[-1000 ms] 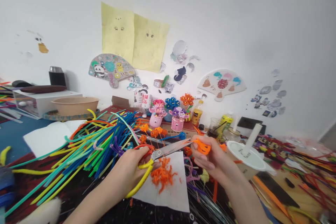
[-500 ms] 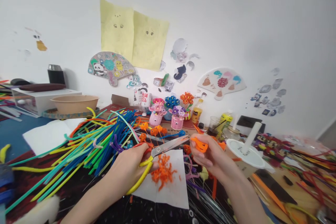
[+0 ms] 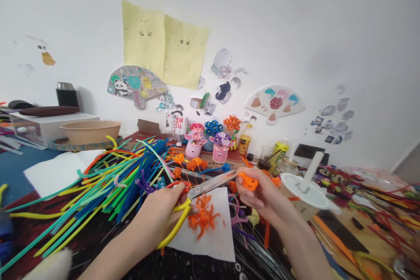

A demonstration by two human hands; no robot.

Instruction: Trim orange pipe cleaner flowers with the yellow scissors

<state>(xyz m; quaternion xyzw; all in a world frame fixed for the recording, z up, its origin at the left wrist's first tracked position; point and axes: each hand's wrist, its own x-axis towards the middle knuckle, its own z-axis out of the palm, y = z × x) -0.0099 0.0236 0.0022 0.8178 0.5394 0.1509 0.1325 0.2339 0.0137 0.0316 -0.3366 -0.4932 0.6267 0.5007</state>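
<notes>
Orange fuzzy material (image 3: pixel 248 181) was pinched in the right hand's (image 3: pixel 260 192) fingers. At left, the left hand's (image 3: pixel 166 208) fingers wrapped yellow-and-red-handled scissors (image 3: pixel 198 190), blades angled toward it, near orange clippings (image 3: pixel 202 218) on white paper (image 3: pixel 218 245).

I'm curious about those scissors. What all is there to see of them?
The scissors have shiny, metal-looking blades joined at a round pivot. One handle loop is thick and yellow; the other side looks red and is partly hidden by the left hand, which grips the handles. The blades look nearly closed, slanting up and rightward above white paper bearing orange scraps. Their tips are at the orange piece in the right hand; whether they touch it is unclear.
</notes>
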